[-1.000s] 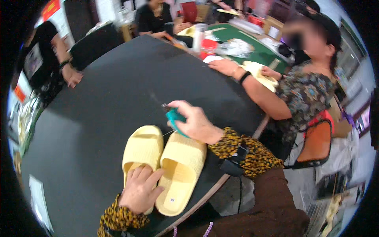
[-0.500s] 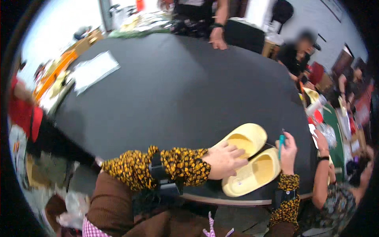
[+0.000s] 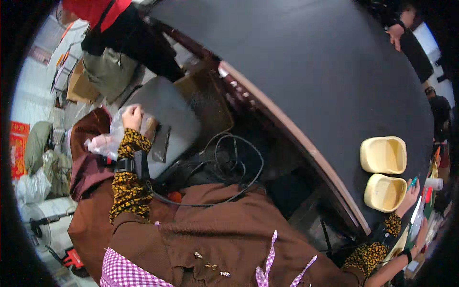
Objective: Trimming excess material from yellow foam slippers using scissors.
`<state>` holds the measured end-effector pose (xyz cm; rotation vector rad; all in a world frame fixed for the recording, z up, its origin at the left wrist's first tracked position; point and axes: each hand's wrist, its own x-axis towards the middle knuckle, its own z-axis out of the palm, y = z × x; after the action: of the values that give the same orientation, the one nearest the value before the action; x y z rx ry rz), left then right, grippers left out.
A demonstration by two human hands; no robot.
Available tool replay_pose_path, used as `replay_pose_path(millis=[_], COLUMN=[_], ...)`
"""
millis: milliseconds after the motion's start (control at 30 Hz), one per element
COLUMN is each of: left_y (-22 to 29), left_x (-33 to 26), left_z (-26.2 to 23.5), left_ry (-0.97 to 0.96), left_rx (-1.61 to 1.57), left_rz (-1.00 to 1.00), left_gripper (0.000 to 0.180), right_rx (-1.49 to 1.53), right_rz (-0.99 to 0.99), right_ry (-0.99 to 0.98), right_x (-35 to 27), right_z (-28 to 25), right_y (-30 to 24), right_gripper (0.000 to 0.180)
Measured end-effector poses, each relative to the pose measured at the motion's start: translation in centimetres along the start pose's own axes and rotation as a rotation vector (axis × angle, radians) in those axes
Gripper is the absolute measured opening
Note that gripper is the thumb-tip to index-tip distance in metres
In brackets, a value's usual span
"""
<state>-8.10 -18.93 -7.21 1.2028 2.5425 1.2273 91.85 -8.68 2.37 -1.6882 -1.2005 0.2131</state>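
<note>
My left hand (image 3: 132, 118) is closed on the upper part of a clear plastic bag (image 3: 116, 130), off the table's left side. Something pinkish shows through the bag. A grey padded seat (image 3: 178, 119) is right beside this hand, with a flat dark strip (image 3: 161, 144) on it. My right hand (image 3: 408, 197) is at the table's right end, its fingers around a slim teal tool (image 3: 413, 182) whose exact kind is unclear. Close by on the table lie two pale yellow slippers, the far one (image 3: 370, 155) and the near one (image 3: 370, 195) side by side.
The dark tabletop (image 3: 306, 62) has a pale wooden edge (image 3: 287, 117). A looped black cable (image 3: 262, 165) hangs below it, near my lap. A person in red (image 3: 95, 12) stands at the upper left; other people's hands show at the far right. A cardboard box (image 3: 82, 86) stands at left.
My view has swung left and down. My left hand has left the slippers and moved to the plastic bag, closing on it. My right hand still holds the teal tool beside the slippers.
</note>
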Motion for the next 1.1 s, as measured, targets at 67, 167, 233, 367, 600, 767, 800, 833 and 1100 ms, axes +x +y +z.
replay_pose_path(millis=[67, 167, 233, 367, 600, 767, 800, 833, 1100], left_y=[-6.3, -12.6, -11.8, -8.5, -7.2, -7.4, -7.4, -7.4, -8.2], left_x=[-4.3, -8.4, -11.1, -13.1, -13.2, -13.3, -13.5, -13.5, -13.2], left_z=[0.9, -1.6, 1.4, 5.6, 6.6, 7.2, 7.2, 7.5, 5.9], left_ry=[-0.035, -0.054, -0.267, -0.535, -0.331, -0.281, -0.266, -0.272, -0.23], left_rx=[0.301, 0.49, 0.537, 0.637, 0.679, 0.681, 0.666, 0.659, 0.671], left_rz=[-0.232, -0.268, -0.331, -0.477, -0.414, -0.397, -0.392, -0.389, -0.449], left_gripper=[0.031, 0.039, 0.049, 0.085, 0.083, 0.08, 0.079, 0.079, 0.085], right_rx=[-0.059, -0.051, -0.113, -0.404, -0.134, -0.496, -0.377, -0.263, -0.579], right_rz=[0.112, 0.021, 0.027, -0.309, -0.005, -0.23, -0.147, -0.071, 0.851], right_ry=[-0.008, 0.016, -0.015, -0.106, -0.089, -0.052, -0.048, -0.035, 0.308], right_x=[1.7, 0.3, 1.5, 3.6, 3.8, 3.5, 3.2, 3.2, 3.7], right_z=[-3.3, -1.0, -3.4, -7.4, -7.4, -7.7, -7.2, -7.6, 1.2], right_y=[1.8, 1.2, 1.0, 4.6, 5.1, 4.6, 4.2, 3.7, -11.2], right_gripper=[0.041, 0.039, 0.039, 0.04, 0.037, 0.039, 0.04, 0.041, 0.042])
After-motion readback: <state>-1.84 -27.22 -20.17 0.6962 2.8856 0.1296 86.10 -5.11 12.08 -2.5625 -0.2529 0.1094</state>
